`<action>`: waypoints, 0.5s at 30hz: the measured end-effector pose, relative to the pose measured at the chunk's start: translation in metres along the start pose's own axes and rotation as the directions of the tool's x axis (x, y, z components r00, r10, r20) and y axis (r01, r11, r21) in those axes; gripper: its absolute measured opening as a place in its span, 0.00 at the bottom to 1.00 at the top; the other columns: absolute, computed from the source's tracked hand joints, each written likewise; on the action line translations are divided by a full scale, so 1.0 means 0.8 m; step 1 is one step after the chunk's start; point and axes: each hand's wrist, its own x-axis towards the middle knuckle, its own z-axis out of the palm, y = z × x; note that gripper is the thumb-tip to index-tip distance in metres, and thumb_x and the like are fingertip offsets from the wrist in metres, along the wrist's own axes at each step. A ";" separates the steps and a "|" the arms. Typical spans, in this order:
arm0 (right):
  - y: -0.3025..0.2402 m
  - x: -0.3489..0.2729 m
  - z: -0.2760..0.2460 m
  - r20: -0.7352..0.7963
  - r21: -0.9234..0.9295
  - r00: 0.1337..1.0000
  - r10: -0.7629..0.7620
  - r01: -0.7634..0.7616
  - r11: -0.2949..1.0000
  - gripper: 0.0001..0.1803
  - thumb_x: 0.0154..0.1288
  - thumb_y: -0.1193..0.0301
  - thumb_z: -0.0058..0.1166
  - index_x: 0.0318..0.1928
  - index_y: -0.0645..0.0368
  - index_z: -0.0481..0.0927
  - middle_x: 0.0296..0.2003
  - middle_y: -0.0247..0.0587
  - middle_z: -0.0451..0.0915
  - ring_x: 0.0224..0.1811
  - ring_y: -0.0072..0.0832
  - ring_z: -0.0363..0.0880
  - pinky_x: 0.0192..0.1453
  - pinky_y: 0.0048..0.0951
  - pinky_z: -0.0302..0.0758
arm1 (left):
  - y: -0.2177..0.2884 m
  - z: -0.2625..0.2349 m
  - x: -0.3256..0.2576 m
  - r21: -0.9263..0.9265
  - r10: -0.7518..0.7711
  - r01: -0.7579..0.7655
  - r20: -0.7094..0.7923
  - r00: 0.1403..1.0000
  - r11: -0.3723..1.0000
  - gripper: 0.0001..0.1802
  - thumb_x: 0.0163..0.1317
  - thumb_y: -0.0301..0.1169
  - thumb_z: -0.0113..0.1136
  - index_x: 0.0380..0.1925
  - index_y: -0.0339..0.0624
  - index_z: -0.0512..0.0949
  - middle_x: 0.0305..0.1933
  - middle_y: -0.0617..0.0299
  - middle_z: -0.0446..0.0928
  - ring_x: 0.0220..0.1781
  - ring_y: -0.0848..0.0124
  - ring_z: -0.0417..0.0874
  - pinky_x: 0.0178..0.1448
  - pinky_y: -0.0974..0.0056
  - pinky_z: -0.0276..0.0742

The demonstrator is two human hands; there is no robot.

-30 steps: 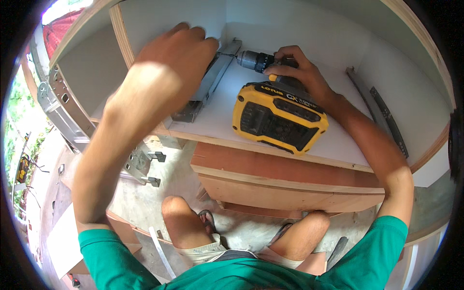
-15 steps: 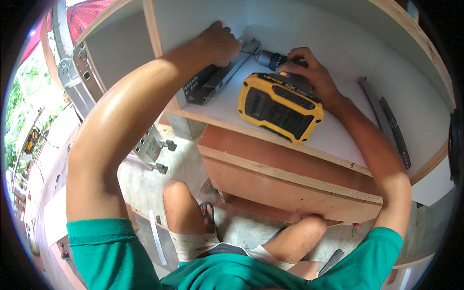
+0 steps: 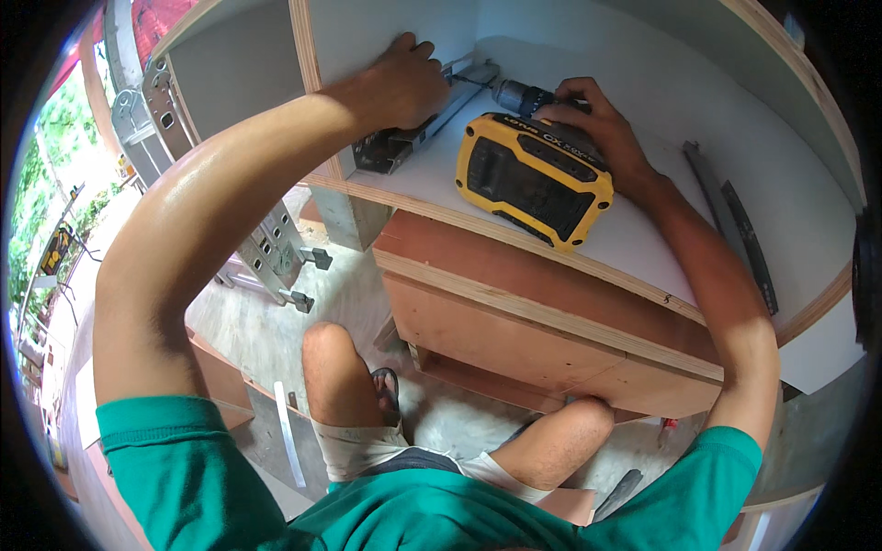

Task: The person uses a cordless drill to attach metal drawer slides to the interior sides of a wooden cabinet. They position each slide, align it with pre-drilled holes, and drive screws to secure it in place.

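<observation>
My right hand [image 3: 602, 129] grips a yellow and black cordless drill [image 3: 533, 179], its battery base facing me. The drill's chuck and thin bit point left, with the tip close to the fingers of my left hand [image 3: 413, 87]. That hand is closed against the white left wall of the cabinet, its fingers curled; whatever they hold is hidden. Beneath it a metal drawer slide [image 3: 436, 124] runs along the foot of the wall, its near end dark and perforated.
Two dark metal rails [image 3: 735, 230] lie at the right inside the cabinet. Below its front edge stands a brown plywood drawer box [image 3: 542, 321]. A folding metal ladder [image 3: 276, 243] is at the left. My knees are spread before the box.
The view has shifted slightly. The drill has moved a little up and right in the picture, and its bit shows more clearly beside my left fingers. Both hands keep their grip.
</observation>
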 end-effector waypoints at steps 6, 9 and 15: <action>-0.008 0.002 -0.003 0.033 -0.069 0.999 0.034 -0.032 0.997 0.29 0.59 0.79 0.73 0.59 0.41 0.86 0.62 0.37 0.71 0.66 0.41 0.81 0.69 0.37 0.83 | -0.005 -0.021 -0.034 -0.022 -0.007 0.005 -0.111 0.994 1.000 0.12 0.65 0.26 0.62 0.46 0.38 0.87 0.53 0.47 0.84 0.65 0.53 0.81 0.68 0.49 0.75; -0.006 -0.003 -0.008 0.046 -0.099 0.998 0.037 -0.032 0.995 0.29 0.58 0.78 0.75 0.60 0.41 0.86 0.62 0.37 0.72 0.66 0.42 0.80 0.71 0.38 0.82 | -0.004 -0.045 -0.045 -0.298 -0.209 0.141 -0.211 0.955 0.944 0.14 0.66 0.23 0.60 0.51 0.35 0.82 0.52 0.41 0.83 0.61 0.47 0.83 0.63 0.46 0.81; 0.022 -0.021 -0.020 0.037 0.024 0.997 0.070 -0.071 0.997 0.29 0.58 0.77 0.75 0.60 0.41 0.86 0.62 0.39 0.72 0.65 0.42 0.80 0.71 0.39 0.81 | 0.014 -0.055 -0.056 -0.559 -0.300 0.185 -0.121 0.946 0.808 0.15 0.67 0.22 0.56 0.53 0.32 0.81 0.48 0.38 0.82 0.55 0.44 0.85 0.57 0.43 0.86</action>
